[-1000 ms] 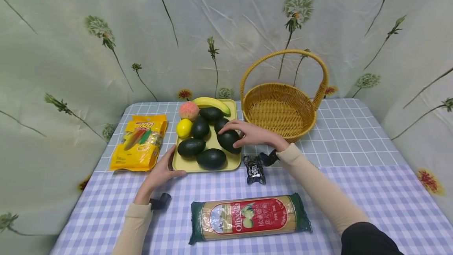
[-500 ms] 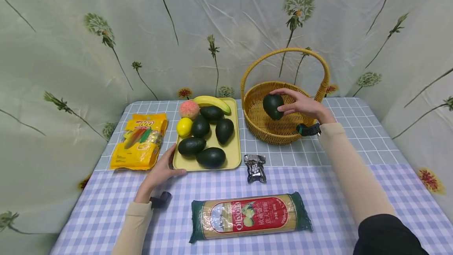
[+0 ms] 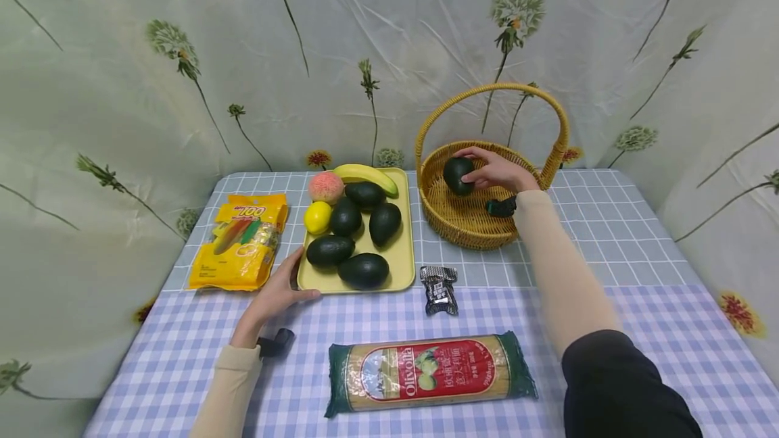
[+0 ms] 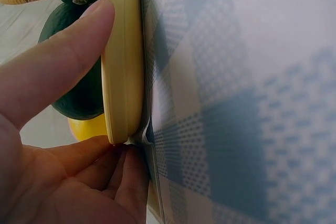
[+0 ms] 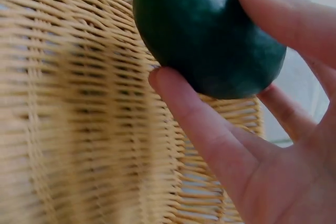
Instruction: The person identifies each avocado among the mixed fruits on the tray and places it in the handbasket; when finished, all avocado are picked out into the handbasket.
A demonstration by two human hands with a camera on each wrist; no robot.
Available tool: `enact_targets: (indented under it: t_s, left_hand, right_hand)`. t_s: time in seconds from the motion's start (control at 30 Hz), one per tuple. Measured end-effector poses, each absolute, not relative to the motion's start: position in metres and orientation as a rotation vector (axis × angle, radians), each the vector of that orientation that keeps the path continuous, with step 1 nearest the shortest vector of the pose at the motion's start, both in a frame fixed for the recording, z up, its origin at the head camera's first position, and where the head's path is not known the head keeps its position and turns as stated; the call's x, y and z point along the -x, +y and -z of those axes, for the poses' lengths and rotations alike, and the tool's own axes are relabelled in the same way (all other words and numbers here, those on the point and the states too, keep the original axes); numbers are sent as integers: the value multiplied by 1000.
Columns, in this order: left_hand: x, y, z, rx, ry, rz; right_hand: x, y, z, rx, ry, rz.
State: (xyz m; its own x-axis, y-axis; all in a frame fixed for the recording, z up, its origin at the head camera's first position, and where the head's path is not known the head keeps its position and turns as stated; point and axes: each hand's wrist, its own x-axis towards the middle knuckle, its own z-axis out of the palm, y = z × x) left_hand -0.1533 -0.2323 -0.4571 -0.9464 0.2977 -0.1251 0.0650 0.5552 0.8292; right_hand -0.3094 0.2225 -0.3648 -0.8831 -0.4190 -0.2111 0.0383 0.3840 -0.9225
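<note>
**An avocado (image 3: 457, 176) carried to the basket (image 3: 475, 238)**

From the tray (image 3: 402, 249) it has been brought to the basket's ten o'clock side, clamped between thumb and fingers of the right hand (image 3: 496, 172); contact with the basket can hardly be told. The carry is judged nearly done, release not yet made. Five avocados (image 3: 363, 272) are left on the tray, held at seven o'clock by the left hand (image 3: 282, 293).

We see a pale yellow rectangular tray (image 3: 399, 268) with dark green oval avocados (image 3: 385, 225) on it. Right of this tray are a golden-brown wicker basket (image 3: 456, 230) and another oval avocado (image 3: 458, 176), also dark green; in front of the tray, we find lilac-and-white checked cloth (image 3: 377, 320).
</note>
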Motion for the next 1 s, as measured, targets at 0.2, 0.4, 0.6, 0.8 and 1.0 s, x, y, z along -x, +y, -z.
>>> enact_targets:
  t_s: [0.2, 0.4, 0.6, 0.8, 1.0]
  left_hand:
    - [154, -231, 458, -312, 2544, -1333]
    - [154, -231, 458, -309, 2549, -1329]
    - [153, -232, 456, -295, 2557, -1316]
    - [153, -232, 457, -294, 2558, -1318]
    - [152, -233, 457, -304, 2560, -1317]
  right_hand:
    - [312, 205, 377, 288, 2317, 1452]
    - [313, 197, 381, 279, 2360, 1429]
    - [308, 202, 378, 298, 2338, 1446]
    - [301, 213, 368, 354, 2326, 1448]
    - [290, 221, 360, 409, 2229, 1543]
